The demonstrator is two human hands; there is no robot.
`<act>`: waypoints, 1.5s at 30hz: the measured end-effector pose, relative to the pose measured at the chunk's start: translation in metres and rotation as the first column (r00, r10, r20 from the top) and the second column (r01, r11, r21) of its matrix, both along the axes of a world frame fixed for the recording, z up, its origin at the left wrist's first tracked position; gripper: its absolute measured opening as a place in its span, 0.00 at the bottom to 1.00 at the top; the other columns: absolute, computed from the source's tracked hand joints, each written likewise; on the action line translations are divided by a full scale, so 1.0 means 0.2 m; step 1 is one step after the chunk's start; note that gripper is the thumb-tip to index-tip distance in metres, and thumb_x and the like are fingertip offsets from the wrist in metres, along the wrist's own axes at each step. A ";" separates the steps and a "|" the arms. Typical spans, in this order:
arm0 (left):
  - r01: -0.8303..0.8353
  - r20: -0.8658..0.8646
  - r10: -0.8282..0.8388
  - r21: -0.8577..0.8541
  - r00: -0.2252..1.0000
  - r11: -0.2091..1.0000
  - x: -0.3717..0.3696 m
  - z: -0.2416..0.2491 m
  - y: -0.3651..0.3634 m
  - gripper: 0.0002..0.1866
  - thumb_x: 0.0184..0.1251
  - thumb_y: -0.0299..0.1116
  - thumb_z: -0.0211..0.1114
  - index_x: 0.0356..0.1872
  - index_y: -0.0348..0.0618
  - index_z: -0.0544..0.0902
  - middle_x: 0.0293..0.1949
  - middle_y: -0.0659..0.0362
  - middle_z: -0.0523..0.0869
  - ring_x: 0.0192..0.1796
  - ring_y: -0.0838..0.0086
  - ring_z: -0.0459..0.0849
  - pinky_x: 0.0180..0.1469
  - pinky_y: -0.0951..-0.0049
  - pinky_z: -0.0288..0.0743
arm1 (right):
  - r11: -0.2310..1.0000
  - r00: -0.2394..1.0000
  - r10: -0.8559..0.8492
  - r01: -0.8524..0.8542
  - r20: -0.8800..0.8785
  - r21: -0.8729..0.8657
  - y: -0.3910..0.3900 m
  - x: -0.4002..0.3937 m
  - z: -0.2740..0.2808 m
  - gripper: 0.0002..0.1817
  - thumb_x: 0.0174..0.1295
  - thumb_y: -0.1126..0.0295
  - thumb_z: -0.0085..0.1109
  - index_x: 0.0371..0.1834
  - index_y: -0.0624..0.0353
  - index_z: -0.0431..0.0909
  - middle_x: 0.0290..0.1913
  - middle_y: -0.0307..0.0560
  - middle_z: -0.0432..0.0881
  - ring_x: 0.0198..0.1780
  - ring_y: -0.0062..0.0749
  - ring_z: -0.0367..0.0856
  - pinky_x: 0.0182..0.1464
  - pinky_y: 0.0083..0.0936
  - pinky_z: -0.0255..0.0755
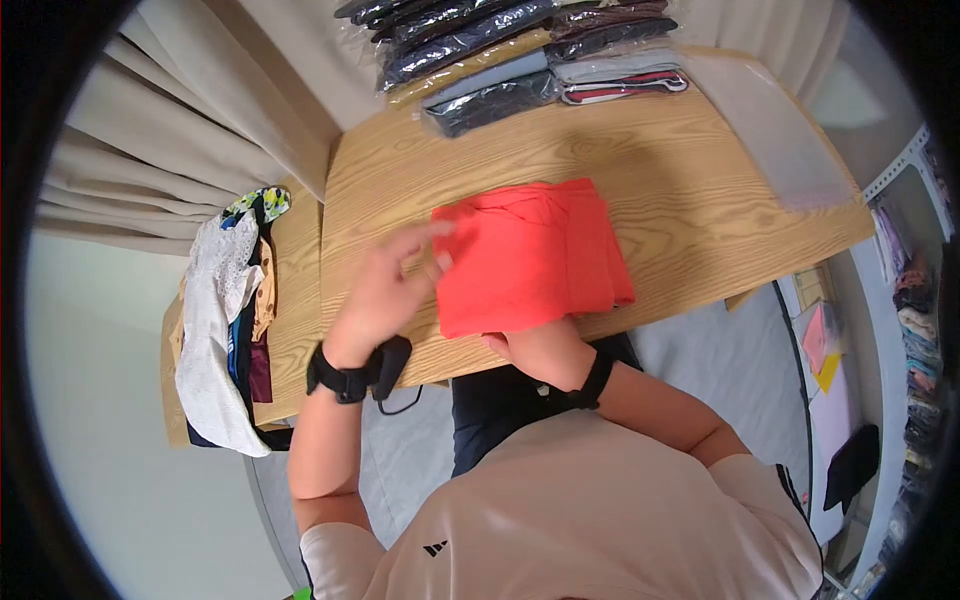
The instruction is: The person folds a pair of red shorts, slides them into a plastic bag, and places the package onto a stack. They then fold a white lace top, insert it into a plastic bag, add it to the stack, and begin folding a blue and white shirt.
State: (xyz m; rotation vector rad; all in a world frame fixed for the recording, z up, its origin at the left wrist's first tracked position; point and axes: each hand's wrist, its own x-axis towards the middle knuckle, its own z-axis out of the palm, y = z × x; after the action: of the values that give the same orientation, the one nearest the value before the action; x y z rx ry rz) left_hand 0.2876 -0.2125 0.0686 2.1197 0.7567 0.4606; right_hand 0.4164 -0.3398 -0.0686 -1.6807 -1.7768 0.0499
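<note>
A bright red folded garment [510, 260] lies on the wooden table in front of me, a squarish bundle with a vertical fold line right of its middle. My left hand [385, 290] hovers at its left edge, slightly blurred, with fingers apart and fingertips overlapping the cloth in this view. At the garment's near edge, my right hand [548, 352] reaches in under the cloth. Its fingers are hidden by the fabric; only the back of the hand and a bit of the thumb show. Black straps circle both wrists, the left one carrying a small dark device [388, 368].
Clothes in clear plastic bags [490, 105] are stacked at the table's far side. Flat clear bags [770, 130] lie at the far right corner. Loose clothes [215, 290] are heaped at the left, by a beige curtain [130, 150]. Shelves with garments [915, 370] stand at the right.
</note>
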 end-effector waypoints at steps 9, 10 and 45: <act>0.212 -0.222 -0.152 0.277 0.963 0.937 -0.11 -0.47 -0.15 0.39 0.51 0.24 0.65 0.68 0.45 0.60 0.69 0.41 0.55 0.71 0.48 0.54 0.69 0.62 0.54 | 0.970 0.999 -0.043 0.033 -0.034 -0.240 -0.22 0.10 0.09 0.19 0.54 0.60 0.62 0.48 0.55 0.75 0.49 0.52 0.76 0.53 0.49 0.72 0.57 0.47 0.62; 0.217 -0.212 -0.162 0.268 0.964 0.939 -0.12 -0.49 -0.17 0.39 0.51 0.24 0.65 0.68 0.45 0.60 0.69 0.41 0.55 0.71 0.48 0.54 0.69 0.62 0.54 | 0.980 0.990 -0.137 0.141 0.040 -0.140 -0.24 0.13 0.08 0.20 0.54 0.61 0.62 0.48 0.56 0.75 0.49 0.53 0.75 0.54 0.51 0.71 0.57 0.47 0.60; -0.063 -0.194 0.181 0.496 0.964 0.866 -0.05 -0.55 -0.31 0.32 0.54 0.29 0.61 0.65 0.50 0.67 0.68 0.38 0.54 0.70 0.48 0.56 0.66 0.43 0.48 | 0.927 0.816 -0.222 0.008 -0.533 -0.374 0.16 0.96 0.25 0.22 0.53 0.74 0.65 0.52 0.64 0.73 0.42 0.40 0.75 0.39 0.22 0.73 0.43 0.19 0.70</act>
State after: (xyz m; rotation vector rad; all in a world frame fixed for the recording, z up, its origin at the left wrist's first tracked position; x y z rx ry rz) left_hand 0.2780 -0.2754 -0.0404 2.6431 0.9970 0.5147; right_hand 0.6088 -0.3084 -0.0181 -1.7712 -1.2478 0.7872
